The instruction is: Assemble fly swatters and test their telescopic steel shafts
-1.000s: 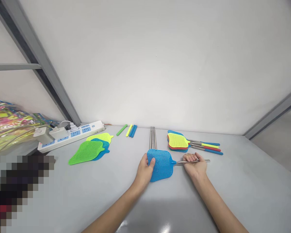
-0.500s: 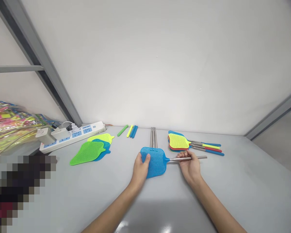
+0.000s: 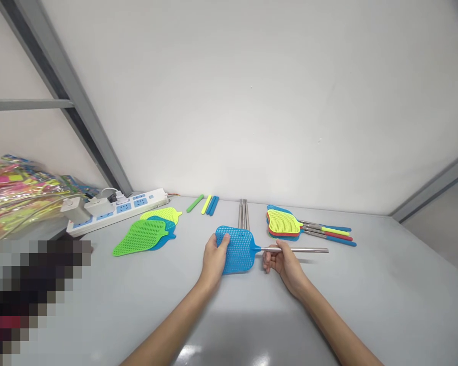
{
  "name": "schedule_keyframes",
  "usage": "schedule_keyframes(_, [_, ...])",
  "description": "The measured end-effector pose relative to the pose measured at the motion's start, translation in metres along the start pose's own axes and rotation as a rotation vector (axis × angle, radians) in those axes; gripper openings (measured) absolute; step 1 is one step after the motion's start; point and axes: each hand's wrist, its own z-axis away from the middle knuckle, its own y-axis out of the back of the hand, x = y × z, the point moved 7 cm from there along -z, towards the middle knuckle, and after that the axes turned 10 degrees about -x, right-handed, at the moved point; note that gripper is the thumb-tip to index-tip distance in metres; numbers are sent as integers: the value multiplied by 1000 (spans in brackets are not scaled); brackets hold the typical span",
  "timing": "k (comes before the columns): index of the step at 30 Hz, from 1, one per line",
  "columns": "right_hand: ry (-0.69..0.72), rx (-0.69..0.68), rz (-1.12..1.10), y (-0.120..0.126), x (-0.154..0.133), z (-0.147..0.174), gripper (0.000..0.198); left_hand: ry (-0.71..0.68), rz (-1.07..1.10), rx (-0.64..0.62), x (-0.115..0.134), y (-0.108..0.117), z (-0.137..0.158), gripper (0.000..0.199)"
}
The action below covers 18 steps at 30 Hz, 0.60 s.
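My left hand [image 3: 215,260] grips the left edge of a blue perforated fly swatter head [image 3: 238,251], thumb on top. A metal rod [image 3: 309,249] joins the head's neck and points right, its far end bare. Close to the neck, my right hand [image 3: 284,264] pinches the rod, thumb above and fingers curled below. Behind the blue head stand several loose metal rods [image 3: 244,213] lying side by side, partly covered by it. To the right lies a stack of fly swatters [image 3: 284,223] with coloured grips, a yellow head on top.
Loose swatter heads, green [image 3: 141,238], blue [image 3: 164,241] and yellow [image 3: 164,214], overlap at left. Several coloured grip sleeves [image 3: 209,204] lie near the wall. A power strip [image 3: 118,212] with plugs and bagged colourful goods [image 3: 19,198] sit farther left. A blurred patch covers the lower left.
My right hand has slid left along the rod towards the swatter head's neck, its fingers now lower. My left hand and the blue head have shifted slightly left in view.
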Motion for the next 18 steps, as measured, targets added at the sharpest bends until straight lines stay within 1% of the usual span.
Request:
schedule_keyframes(5, [-87, -120, 90, -4, 6, 0, 56, 19, -74, 91, -6, 8, 5, 27])
schedule_keyframes(8, [-106, -136, 95, -3, 6, 1, 58, 29, -68, 147, -9, 10, 9, 26])
schedule_keyframes(12, [-123, -150, 108, -4, 7, 0, 60, 97, -5, 208, -12, 9, 15, 29])
schedule_keyframes(14, [-143, -147, 166, -5, 11, -1, 60, 116, 23, 173, -10, 3, 18, 30])
schedule_keyframes(18, [-128, -18, 373, 2, 14, 0, 48, 81, 72, -50, -2, -19, 21, 29])
